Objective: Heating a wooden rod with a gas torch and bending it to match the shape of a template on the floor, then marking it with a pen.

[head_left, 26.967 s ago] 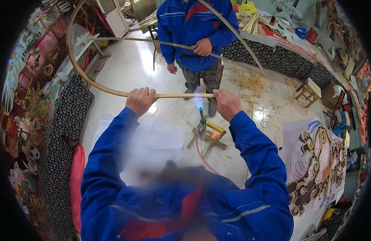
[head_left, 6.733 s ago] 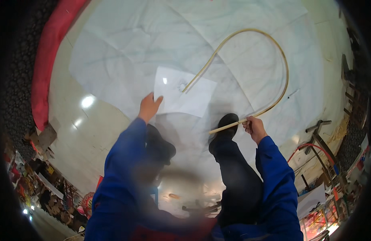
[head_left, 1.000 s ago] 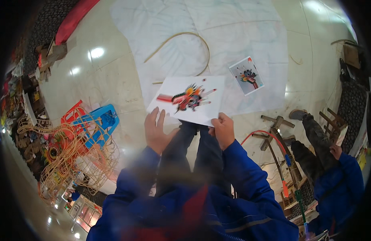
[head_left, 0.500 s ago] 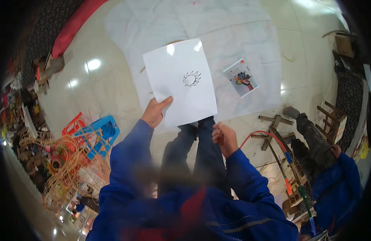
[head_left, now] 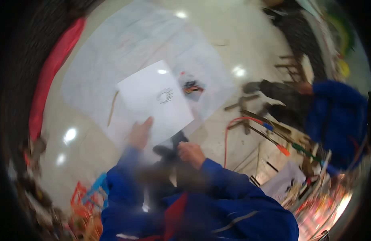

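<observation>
My left hand grips the lower left edge of a white sheet of paper, thumb on top. A small black line drawing of a spiky ring is on the sheet, right of its middle. My right hand hangs just off the paper's lower right edge, fingers curled closed; whatever they may hold is hidden. Beyond the paper's right edge lies a colourful printed picture, partly covered and blurred. Both rest over a large whitish sheet spread on the floor.
A thin tan stick lies left of the paper. On the right another person in blue sits near wooden stools and a red hose-like line. Red and blue plastic stools stand lower left. A pink-red cloth runs along the left.
My view has swung to the right, so the scene sits turned and further left. The left hand still holds the paper; the right hand stays curled. More of the person on the right shows.
</observation>
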The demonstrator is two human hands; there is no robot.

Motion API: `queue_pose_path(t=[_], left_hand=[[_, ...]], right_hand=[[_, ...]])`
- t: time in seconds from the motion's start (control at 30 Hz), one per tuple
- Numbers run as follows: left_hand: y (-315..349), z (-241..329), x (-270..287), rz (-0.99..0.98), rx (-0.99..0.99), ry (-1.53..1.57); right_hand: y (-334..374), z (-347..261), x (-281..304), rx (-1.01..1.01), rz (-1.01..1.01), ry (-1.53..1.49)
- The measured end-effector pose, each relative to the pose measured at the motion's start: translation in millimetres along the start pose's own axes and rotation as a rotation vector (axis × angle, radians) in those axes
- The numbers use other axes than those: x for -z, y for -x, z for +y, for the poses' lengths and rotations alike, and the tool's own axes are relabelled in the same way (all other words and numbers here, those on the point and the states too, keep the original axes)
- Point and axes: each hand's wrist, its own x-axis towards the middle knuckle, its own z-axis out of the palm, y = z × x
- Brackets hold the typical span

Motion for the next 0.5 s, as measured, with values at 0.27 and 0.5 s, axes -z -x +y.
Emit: queue_pose_path(t=[0.27, 0.5], left_hand=[[50, 96, -70, -0.364, -0.112, 0.293], [91, 109, -54, -0.493, -0.180, 0.231]], right_hand=[[23, 20, 15, 0.358, 0.142, -0.018], [103, 6, -11, 0.415, 0.317, 0.124]])
